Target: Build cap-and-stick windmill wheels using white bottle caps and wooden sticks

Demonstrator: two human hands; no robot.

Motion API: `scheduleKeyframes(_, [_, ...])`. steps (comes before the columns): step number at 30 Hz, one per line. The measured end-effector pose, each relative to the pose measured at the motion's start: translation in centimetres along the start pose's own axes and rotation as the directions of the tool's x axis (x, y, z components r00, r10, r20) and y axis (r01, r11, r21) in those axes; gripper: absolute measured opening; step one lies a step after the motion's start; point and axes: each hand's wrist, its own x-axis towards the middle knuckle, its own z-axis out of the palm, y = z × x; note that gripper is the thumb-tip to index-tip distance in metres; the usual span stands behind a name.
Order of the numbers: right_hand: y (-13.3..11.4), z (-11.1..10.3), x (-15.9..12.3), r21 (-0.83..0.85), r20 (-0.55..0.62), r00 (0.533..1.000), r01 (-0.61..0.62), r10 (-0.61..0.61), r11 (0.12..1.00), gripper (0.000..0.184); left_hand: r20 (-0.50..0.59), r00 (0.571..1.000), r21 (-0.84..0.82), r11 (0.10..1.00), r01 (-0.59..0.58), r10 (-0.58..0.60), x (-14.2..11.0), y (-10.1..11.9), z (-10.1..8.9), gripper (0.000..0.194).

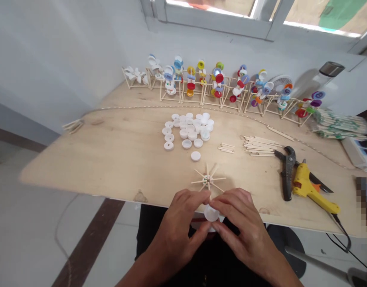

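Note:
Both my left hand (183,223) and my right hand (241,225) pinch a white bottle cap (212,213) from its two sides, at the table's front edge. The cap sits at the near end of one stick of a star-shaped wheel of sticks (208,180). That wheel lies on the wood with its sticks spreading from a small hub. Just beyond it is a single white cap (196,156), and further back a pile of white caps (191,127). Whether the cap is fastened to the stick I cannot tell.
Short sticks (227,148) and longer sticks (259,146) lie to the right, near black cutters (288,171) and a yellow glue gun (306,185). Stick frames with coloured cap wheels (218,85) line the wall. A bottle (324,81) and bagged sticks (342,124) stand back right.

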Motion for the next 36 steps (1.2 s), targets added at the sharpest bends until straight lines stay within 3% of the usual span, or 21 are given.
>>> scheduleKeyframes(8, [-0.4, -0.2, -0.1, 0.025, 0.039, 0.999, -0.013, 0.012, 1.000, 0.010, 0.148, 0.986, -0.143, 0.985, 0.094, -0.072, -0.5, -0.2, -1.2, 0.042])
scheduleKeyframes(10, [0.0, -0.1, 0.0, 0.009, 0.003, 1.000, 0.002, -0.002, 1.000, 0.011, 0.115, 0.988, -0.121, 0.986, 0.118, -0.105, -0.2, -1.0, -1.6, 0.039])
scheduleKeyframes(13, [0.9, 0.2, 0.3, -0.048, -0.119, 0.993, 0.009, -0.015, 0.999, 0.015, -0.077, 0.981, -0.012, 0.984, 0.176, -0.176, 0.6, -2.6, -1.5, 0.024])
scheduleKeyframes(15, [1.4, 0.5, 0.8, -0.111, -0.186, 0.982, -0.011, -0.010, 0.994, 0.015, -0.146, 0.977, 0.074, 0.983, 0.170, -0.158, 1.1, -3.6, -1.0, 0.018])
scheduleKeyframes(18, [1.9, 1.0, 1.8, -0.216, -0.210, 0.978, -0.052, 0.006, 0.975, 0.011, -0.126, 0.986, 0.167, 0.977, 0.129, -0.109, 1.6, -4.5, 0.1, 0.013])
scheduleKeyframes(24, [2.0, 2.3, 3.0, -0.299, -0.212, 0.975, -0.131, 0.069, 0.945, 0.009, -0.126, 0.984, 0.204, 0.967, 0.153, -0.129, 1.5, -5.0, 1.6, 0.011])
scheduleKeyframes(36, [2.0, 3.1, 3.9, -0.306, -0.210, 0.972, -0.171, 0.109, 0.936, 0.007, -0.107, 0.988, 0.217, 0.967, 0.136, -0.115, 1.8, -5.1, 1.6, 0.010])
